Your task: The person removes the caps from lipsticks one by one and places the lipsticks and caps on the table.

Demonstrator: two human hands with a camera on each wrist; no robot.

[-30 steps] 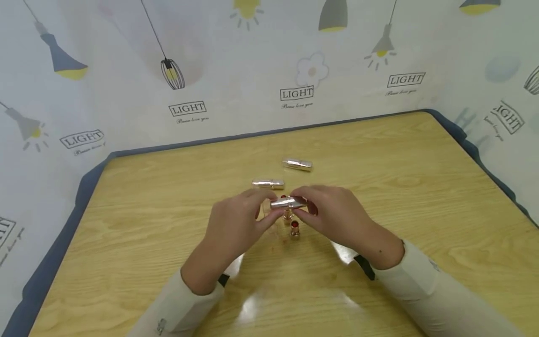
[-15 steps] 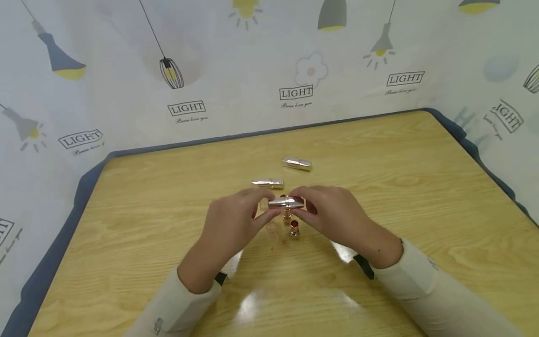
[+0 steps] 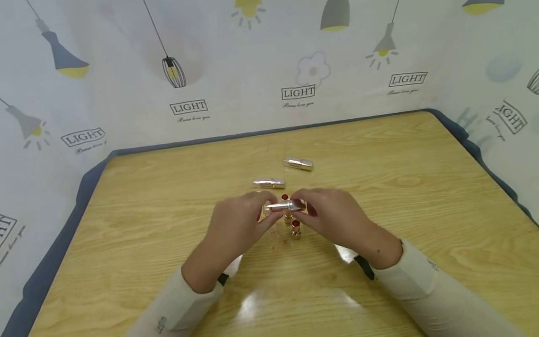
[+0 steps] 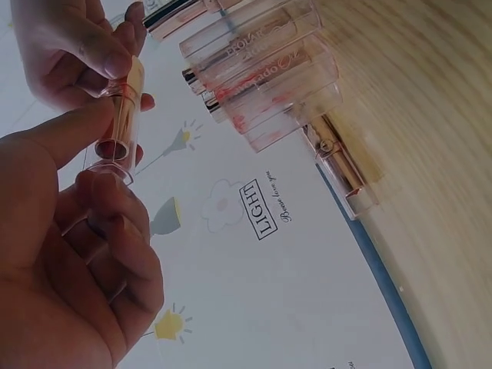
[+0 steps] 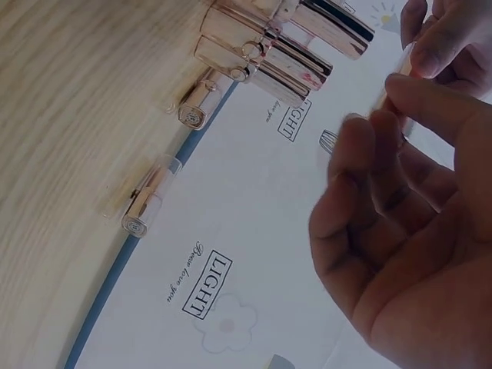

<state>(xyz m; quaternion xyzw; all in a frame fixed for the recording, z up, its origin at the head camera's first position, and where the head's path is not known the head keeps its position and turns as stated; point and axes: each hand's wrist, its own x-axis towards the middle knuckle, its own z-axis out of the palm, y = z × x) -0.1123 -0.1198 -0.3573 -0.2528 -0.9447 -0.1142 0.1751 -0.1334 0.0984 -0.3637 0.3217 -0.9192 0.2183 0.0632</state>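
- Hands meet over mid-table: left hand (image 3: pixel 236 222) and right hand (image 3: pixel 337 217) both pinch one lipstick tube (image 3: pixel 286 205), held level just above the wooden table (image 3: pixel 126 224).
- Beneath it, uncapped red lipsticks (image 3: pixel 295 228) stand upright (partly hidden).
- Farther back, two capped tubes (image 3: pixel 268 182) lie flat.

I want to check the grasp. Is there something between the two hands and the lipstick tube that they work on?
Nothing visible stands between them. The left hand and the right hand both pinch the lipstick tube directly at its ends, above the table. Two uncapped lipsticks stand just below it, apart from the fingers.
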